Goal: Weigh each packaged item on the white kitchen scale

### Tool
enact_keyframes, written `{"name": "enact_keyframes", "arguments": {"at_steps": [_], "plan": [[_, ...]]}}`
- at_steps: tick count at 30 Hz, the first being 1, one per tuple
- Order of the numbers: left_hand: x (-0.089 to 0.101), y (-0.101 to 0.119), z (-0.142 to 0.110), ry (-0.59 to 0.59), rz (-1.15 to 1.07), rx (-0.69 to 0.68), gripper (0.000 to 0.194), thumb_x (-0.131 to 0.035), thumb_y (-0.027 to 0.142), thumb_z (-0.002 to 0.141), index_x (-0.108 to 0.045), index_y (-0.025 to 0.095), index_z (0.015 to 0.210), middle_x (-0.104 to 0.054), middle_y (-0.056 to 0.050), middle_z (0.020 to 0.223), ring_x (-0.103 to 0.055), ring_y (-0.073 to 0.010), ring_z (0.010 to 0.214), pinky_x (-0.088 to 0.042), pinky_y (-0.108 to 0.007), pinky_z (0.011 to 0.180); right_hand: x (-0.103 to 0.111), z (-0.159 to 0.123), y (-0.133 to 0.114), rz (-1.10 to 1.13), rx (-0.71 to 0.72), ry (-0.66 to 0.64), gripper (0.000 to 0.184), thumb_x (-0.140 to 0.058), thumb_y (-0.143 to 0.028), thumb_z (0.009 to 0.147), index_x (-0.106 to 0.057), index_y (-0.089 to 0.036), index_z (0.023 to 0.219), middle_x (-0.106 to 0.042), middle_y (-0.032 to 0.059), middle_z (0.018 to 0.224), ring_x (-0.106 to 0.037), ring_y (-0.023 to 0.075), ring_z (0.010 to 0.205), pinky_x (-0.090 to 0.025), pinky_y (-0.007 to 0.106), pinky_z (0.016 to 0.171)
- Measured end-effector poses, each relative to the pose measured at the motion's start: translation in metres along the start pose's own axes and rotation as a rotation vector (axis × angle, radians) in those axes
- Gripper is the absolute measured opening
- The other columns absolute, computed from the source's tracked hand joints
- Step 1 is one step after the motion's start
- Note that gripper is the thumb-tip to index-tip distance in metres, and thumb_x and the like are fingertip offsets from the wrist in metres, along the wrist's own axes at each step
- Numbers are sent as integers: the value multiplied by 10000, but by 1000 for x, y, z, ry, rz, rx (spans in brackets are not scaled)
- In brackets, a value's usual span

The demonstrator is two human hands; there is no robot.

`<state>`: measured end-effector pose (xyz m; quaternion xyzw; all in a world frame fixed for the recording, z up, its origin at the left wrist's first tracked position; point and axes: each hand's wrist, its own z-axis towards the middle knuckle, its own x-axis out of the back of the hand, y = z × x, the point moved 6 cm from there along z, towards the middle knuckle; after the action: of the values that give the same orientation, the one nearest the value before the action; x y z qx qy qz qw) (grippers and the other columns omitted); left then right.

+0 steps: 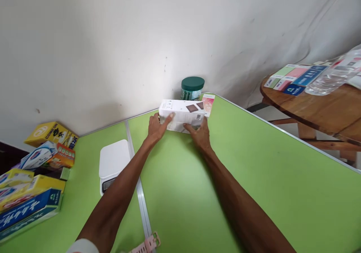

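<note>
White cardboard makes up the carton (180, 112) near the far corner of the green counter (180, 192), just in front of a green-lidded jar (191, 93) and a pink-and-white card (208, 104). Both hands grip it: the left hand (158, 127) wraps the left end, its thumb on the near face, and the right hand (199, 131) clasps the right end likewise. Whether its underside touches the counter, I cannot tell.

It looks fairly light and stiff, with smooth sides that could slip a little and thin walls that might dent under a hard squeeze; the 2 ends seem the steadiest places to hold.

Its top shows 2 dark squares, and a barcode sits on the near face; the small print is too fine to read. "COME ON" stands on a yellow box (46, 132) at left. White characters on a blue box (28, 209) are too unclear to make out.
</note>
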<state>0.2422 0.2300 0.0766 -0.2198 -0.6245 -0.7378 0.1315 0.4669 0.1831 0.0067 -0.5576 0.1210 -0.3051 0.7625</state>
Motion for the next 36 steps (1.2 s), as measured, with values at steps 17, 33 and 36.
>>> {"name": "enact_keyframes", "arguments": {"at_steps": [17,33,36], "plan": [[97,3,-160,-194,-20,68,975,-985,546,734,-607,188,1559,-820,-118,1121,-756,-311,949,-619,-421,799,14,-126,-70,365,-205,-424,696,-955,-514,715,-771,-243,1329,-810,141,1404,-726,456,1330,-563,683,1164],[261,-92,-184,181,-32,85,766,-968,644,679,-781,192,1268,-850,-152,1288,-790,-388,1146,-646,-560,1040,-165,-172,-146,285,59,-639,682,-846,-519,829,-665,-301,1450,-705,131,1476,-669,401,1361,-576,653,1141],[265,-93,-183,179,-20,92,823,-965,659,672,-761,201,1325,-843,-144,1290,-785,-384,1131,-651,-540,1011,-165,-175,-145,279,57,-677,712,-832,-600,868,-654,-304,1491,-692,137,1505,-672,397,1360,-570,646,1151]]}}
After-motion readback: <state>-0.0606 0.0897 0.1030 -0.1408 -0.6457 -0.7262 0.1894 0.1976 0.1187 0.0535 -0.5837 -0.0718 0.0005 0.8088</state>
